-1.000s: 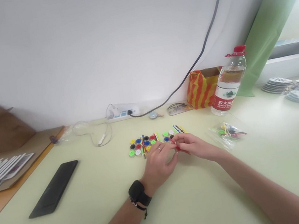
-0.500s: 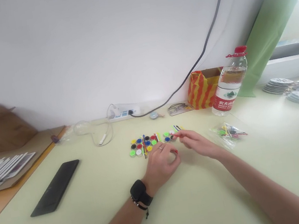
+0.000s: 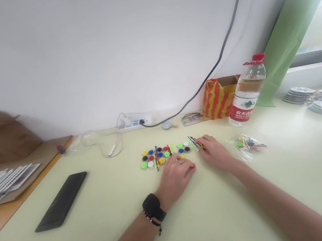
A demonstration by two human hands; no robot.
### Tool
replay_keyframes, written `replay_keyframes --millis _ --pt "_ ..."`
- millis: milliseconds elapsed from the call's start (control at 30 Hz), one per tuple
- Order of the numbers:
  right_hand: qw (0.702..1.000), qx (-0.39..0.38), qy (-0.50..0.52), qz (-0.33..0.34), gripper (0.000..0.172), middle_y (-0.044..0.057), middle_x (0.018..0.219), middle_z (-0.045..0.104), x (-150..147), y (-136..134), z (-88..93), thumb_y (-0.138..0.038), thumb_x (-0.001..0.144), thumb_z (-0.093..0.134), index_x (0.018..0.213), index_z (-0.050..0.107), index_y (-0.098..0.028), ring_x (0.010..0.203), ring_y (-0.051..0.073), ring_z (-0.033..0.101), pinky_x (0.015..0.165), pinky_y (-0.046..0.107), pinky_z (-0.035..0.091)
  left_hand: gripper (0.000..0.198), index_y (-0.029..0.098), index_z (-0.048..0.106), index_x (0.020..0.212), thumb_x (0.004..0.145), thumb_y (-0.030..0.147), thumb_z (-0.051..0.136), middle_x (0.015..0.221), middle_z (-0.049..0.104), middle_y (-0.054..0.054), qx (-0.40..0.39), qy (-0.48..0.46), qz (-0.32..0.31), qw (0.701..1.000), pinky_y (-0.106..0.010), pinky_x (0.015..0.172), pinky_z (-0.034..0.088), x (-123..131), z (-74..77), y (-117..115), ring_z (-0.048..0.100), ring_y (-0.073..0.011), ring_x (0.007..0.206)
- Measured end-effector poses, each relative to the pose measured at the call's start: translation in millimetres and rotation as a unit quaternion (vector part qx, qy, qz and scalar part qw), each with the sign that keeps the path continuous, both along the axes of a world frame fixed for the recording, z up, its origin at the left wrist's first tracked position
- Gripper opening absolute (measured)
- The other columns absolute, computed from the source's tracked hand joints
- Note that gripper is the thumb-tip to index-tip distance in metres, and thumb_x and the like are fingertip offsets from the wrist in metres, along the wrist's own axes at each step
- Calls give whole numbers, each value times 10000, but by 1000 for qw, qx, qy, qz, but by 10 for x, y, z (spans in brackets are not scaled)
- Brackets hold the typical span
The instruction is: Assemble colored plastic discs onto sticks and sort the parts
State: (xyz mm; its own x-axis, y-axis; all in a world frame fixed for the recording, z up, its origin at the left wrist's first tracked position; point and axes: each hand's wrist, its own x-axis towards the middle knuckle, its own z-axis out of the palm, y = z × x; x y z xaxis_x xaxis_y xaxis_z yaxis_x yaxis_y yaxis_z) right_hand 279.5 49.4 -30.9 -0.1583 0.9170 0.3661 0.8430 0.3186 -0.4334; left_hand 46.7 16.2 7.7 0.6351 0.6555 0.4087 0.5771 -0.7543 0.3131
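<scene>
My left hand (image 3: pixel 175 177) rests low over the table, closed with a small red round piece (image 3: pixel 192 166) at its thumb and fingertip. Under and beyond its fingers sit rows of coloured round pieces (image 3: pixel 151 158) with thin coloured sticks (image 3: pixel 156 157) laid among them; some are hidden by the hand. A smaller group of round pieces (image 3: pixel 181 150) lies just past the left fingertips. My right hand (image 3: pixel 214 152) is closed at the lower end of another bundle of coloured sticks (image 3: pixel 192 143), its fingertips pinching a thin stick there, partly hidden.
Right of my right hand lies a clear bag of coloured parts (image 3: pixel 246 143). Behind it stand a water bottle (image 3: pixel 245 98) and a striped bag (image 3: pixel 217 98). A black flat case (image 3: pixel 61 201) lies left. A power strip (image 3: pixel 133 122) and glasses (image 3: pixel 193 117) are near the wall.
My right hand has moved slightly right with its red stick and down onto the stick bundle. The red piece at my left fingertips has turned and shows more of its round face.
</scene>
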Motion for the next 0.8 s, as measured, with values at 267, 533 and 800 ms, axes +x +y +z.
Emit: replay_keyframes --millis 267,533,800 --pt "999 14 -34 28 308 106 1238 614 -109 -55 1 -215 975 508 1228 678 -257 1141 285 578 1015 471 462 357 242 624 1313 981 370 603 1315 631 -84 28 29 35 999 -496 1013 446 -11 8 -59 508 -313 1153" --pt "998 5 15 55 169 106 1134 649 -175 -105 42 -186 948 562 1047 696 -212 1078 266 606 972 430 494 437 254 556 1421 1013 408 534 1394 558 -102 29 59 44 997 -557 1058 422 -65 -49 -60 458 -352 1221" --pt "995 -4 30 91 191 93 1097 650 -305 -182 116 -145 946 560 1057 697 -221 1040 246 618 925 397 518 388 245 597 1376 999 330 557 1347 584 -122 53 40 60 996 -568 1025 448 -151 -20 23 472 -351 1221"
